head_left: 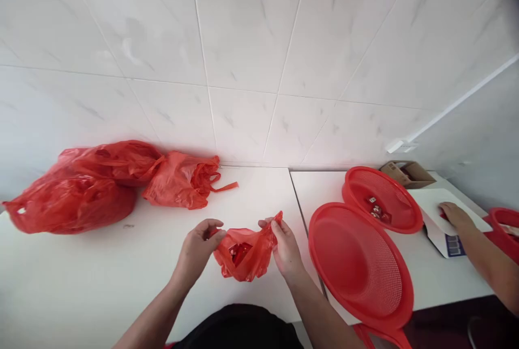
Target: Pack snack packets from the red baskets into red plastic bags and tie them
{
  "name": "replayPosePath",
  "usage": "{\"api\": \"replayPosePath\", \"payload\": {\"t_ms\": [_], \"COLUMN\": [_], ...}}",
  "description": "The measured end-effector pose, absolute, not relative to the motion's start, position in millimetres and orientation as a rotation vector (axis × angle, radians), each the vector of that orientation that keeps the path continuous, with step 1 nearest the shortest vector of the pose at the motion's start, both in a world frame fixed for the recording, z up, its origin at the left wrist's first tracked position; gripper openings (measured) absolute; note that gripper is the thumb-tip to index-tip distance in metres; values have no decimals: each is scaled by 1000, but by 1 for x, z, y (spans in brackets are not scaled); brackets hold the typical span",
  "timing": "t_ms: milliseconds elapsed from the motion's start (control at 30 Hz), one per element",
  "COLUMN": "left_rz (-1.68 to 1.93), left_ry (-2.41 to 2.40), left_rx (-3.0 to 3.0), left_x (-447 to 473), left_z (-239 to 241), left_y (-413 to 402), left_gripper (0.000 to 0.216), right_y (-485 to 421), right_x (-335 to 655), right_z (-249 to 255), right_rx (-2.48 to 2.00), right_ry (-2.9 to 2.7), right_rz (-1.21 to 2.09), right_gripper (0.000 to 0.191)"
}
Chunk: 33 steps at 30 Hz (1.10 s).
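Between my hands a small red plastic bag [255,254] hangs with its mouth spread, just in front of my body over the white table [162,268]. Inside it lie shiny dark-red packets [240,253]; their exact kind is too small to tell. My left hand [199,246] pinches the bag's left rim between thumb and fingers. The right-hand corner of the bag is gripped by my right hand [286,246], thumb pressed against the fingers.
Full red bags [89,192] and a smaller red bag [178,178] lie by the wall. To the right stand a red basket [344,257] and another red basket [389,192] with several small packets. Beyond, another person's hand [456,216] rests on a white box [438,203]; a cardboard carton [417,173] sits behind.
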<state>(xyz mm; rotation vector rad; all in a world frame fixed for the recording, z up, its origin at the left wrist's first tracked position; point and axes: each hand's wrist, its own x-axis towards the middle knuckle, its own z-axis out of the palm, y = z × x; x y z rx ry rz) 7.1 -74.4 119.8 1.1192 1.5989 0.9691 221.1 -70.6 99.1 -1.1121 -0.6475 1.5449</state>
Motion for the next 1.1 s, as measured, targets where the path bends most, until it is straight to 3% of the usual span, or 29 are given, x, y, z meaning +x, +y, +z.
{"api": "replayPosePath", "payload": {"t_ms": [200,433,700,800,967,1067,1100], "left_rz": [991,751,411,438,567,622,636], "left_ry": [1749,1975,1955,1901,1723,1600,1547], "left_rx": [1204,1617,1653,1667,1683,1617,1589], "left_x": [-18,-43,-27,-17,4,18,22], "left_z": [134,137,136,137,143,148,148], "left_y": [-75,-80,-85,-84,-84,-87,-89], "left_gripper": [49,23,28,26,16,15,15], "right_y": [-51,-38,-36,-41,-54,-61,-62], "right_x": [232,239,225,217,207,199,195], "right_z": [92,83,71,78,97,103,103], "right_rx": [-916,-1107,-1057,-1035,-1089,-1079,-1069], "right_ry": [-309,-443,-416,-578,-1162,-1385,-1438], "right_rz": [1582,1472,1594,1631,1703,1875,1920], "right_gripper": [33,40,58,57,39,63,59]}}
